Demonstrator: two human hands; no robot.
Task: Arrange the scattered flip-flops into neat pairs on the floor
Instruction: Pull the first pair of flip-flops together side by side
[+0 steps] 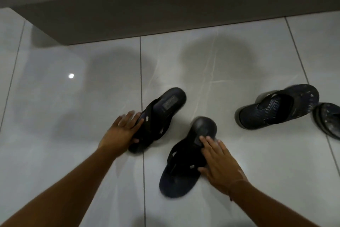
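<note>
the floor (73, 134) is glossy pale grey tile with thin dark grout lines and faint veining, and it mirrors a small round light at the left. along the far edge runs a matt grey-brown base panel (147, 11), flat and plain.

two black flip-flops lie in the near middle, both smooth, rounded at the ends, with webbing-like y straps. the left black flip-flop (165, 107) points far-right, with a rectangular patch on its footbed. the right black flip-flop (184, 162) lies just beside and nearer, roughly parallel, the two apart by a narrow strip of tile.

the left hand (119, 133) rests against the left side of the left black flip-flop, fingers spread and fairly straight over the strap area, thumb at the sole's near edge; the hand is loosely open rather than clenched. the right hand (219, 162) lies on the right edge of the right black flip-flop, fingers splayed flat onto the footbed, thumb touching the strap side, not wrapped round it. both hands are a little blurred.

to the far right, a dark blue flip-flop (276, 109) with a wavy-textured footbed and scuffed, speckled sole sits tilted. a second speckled flip-flop (327, 120) is cut off by the right edge, close beside it.
</note>
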